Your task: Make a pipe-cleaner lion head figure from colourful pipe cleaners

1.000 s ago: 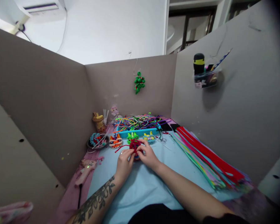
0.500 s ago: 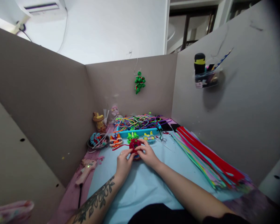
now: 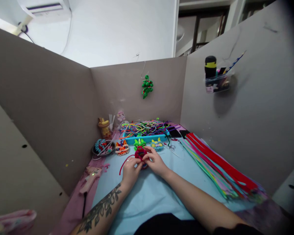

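Note:
Between my two hands is a dark red pipe-cleaner figure (image 3: 140,152), held just above the light blue cloth. My left hand (image 3: 131,169) pinches its lower left side, and a loose red pipe-cleaner end (image 3: 122,165) curves out past that hand. On the other side my right hand (image 3: 155,160) grips the figure, thumb and fingertips close to the left fingertips. Fingers cover part of its lower half. Right behind it sits a green pipe-cleaner figure (image 3: 139,143), with an orange and white one (image 3: 122,148) to the left and a blue and yellow one (image 3: 157,144) to the right.
A blue tray (image 3: 132,141) heaped with pipe cleaners stands at the back. Long pipe-cleaner bundles (image 3: 218,163) lie on the right. Scissors (image 3: 171,147) rest near the tray. On the left are a dark bowl (image 3: 103,153) and a pink glue gun (image 3: 90,181). Grey panels enclose the table.
The loose red end has swung from pointing left to curving down toward me. The red figure has turned slightly, and my left hand has shifted a little.

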The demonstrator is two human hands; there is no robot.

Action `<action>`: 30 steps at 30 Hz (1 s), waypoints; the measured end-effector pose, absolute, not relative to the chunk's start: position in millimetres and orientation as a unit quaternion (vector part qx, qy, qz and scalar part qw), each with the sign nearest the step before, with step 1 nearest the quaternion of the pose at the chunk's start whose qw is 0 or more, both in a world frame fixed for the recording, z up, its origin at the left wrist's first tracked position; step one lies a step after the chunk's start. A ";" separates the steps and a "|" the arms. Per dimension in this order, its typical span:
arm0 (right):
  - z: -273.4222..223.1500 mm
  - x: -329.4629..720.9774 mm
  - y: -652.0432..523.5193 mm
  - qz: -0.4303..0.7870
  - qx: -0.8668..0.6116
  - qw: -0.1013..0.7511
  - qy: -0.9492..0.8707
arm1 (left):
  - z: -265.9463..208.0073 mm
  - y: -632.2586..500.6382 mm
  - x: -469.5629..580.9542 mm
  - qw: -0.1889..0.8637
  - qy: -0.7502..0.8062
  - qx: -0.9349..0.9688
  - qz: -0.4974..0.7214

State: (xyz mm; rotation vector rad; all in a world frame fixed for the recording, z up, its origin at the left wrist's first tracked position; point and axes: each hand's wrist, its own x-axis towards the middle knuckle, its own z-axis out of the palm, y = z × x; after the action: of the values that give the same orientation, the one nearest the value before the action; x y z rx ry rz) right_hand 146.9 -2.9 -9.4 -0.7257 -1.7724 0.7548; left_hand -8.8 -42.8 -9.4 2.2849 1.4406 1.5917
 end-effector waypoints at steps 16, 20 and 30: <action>-2.7 148.7 -7.0 0.277 -0.307 0.513 -0.752 | -3.7 -51.5 -2.0 -0.015 0.472 0.762 0.444; 0.8 145.2 -8.7 0.238 -0.327 0.493 -0.770 | -7.1 -50.4 -1.0 -0.050 0.465 0.774 0.427; 2.3 149.7 -4.5 0.321 -0.331 0.514 -0.723 | -8.7 -45.5 -5.5 0.133 0.515 0.689 0.492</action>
State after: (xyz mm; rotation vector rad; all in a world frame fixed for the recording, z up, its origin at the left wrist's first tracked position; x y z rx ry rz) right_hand 149.7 -4.5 2.3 -0.7966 -1.7382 0.7728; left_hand -5.5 -45.5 -8.7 1.9999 1.4944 1.4263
